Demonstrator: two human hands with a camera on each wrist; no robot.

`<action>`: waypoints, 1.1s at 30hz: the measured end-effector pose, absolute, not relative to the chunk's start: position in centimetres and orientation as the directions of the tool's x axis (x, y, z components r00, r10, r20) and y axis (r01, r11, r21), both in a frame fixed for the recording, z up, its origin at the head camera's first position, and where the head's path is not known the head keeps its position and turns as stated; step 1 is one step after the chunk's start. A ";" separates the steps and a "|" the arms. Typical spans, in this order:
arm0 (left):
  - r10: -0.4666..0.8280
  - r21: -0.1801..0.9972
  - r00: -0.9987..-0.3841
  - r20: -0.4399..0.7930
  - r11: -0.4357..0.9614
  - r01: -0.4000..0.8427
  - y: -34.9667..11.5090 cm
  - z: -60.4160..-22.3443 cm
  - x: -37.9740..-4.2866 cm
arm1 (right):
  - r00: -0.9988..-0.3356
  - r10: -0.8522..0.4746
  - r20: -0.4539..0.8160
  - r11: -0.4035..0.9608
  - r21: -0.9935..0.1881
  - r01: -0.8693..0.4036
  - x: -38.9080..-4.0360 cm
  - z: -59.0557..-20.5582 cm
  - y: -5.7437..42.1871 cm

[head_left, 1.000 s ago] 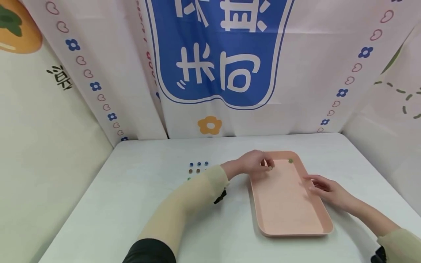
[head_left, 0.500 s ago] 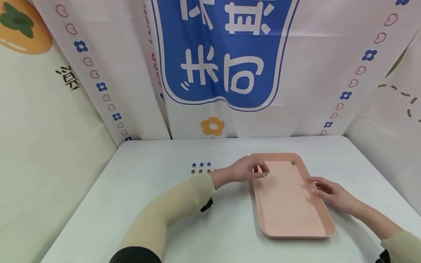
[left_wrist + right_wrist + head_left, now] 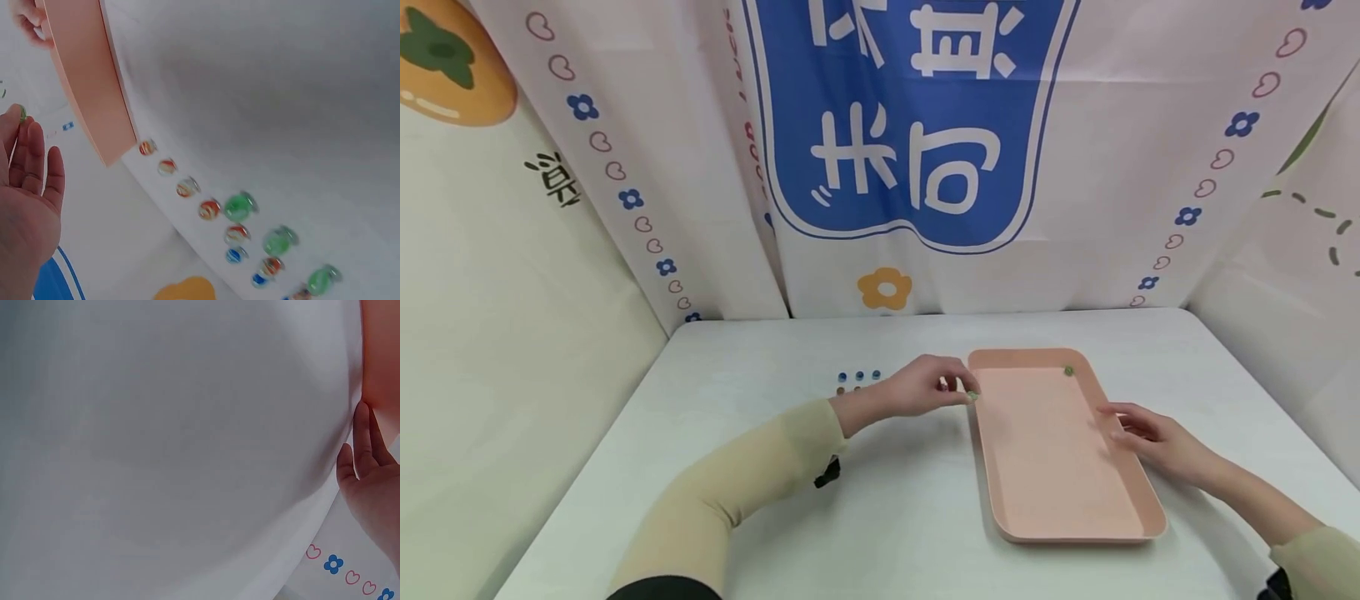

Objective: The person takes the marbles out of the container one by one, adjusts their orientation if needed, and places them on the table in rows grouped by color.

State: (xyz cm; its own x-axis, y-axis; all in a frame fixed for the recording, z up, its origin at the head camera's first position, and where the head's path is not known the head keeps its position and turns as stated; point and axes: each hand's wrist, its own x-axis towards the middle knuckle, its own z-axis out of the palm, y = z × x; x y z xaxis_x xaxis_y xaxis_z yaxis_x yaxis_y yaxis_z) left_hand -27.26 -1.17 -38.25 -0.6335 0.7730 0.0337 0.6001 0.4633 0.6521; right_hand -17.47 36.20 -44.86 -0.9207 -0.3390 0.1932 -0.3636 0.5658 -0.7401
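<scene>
My left hand (image 3: 928, 387) pinches a green glass marble (image 3: 973, 396) between thumb and fingertips, right at the left rim of a pink tray (image 3: 1052, 500). In the left wrist view the same marble (image 3: 22, 113) shows at the fingertips. A second green marble (image 3: 1069, 371) lies inside the tray near its far right corner. My right hand (image 3: 1157, 442) touches the tray's right side with its fingers extended, as the right wrist view also shows. On the table left of the tray, blue marbles (image 3: 860, 376) stand in a row, with brownish ones (image 3: 841, 390) partly behind my left arm.
Close up, the left wrist view shows several green marbles (image 3: 239, 206), orange-and-white marbles (image 3: 209, 209) and blue marbles (image 3: 234, 255) on the white table (image 3: 760, 350). A printed cloth (image 3: 1105, 208) hangs behind the table's far edge.
My left hand has moved leftward from over the tray to its left rim, still pinching the green marble. My right hand stays at the tray's right side.
</scene>
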 end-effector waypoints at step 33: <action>0.599 0.528 -0.800 -0.005 0.681 0.507 -10.8 -42.0 -28.7 | -0.931 -0.324 0.169 0.622 -0.704 -0.344 -17.3 -44.3 35.8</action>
State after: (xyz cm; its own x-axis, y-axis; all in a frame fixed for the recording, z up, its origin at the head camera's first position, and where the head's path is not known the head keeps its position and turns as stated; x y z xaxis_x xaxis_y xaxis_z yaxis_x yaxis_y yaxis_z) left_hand -28.75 -10.76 -41.95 -0.8005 0.5993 -0.0046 0.5069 0.6810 0.5285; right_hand -17.32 35.76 -44.32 -0.9310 -0.3237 0.1689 -0.3439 0.6219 -0.7036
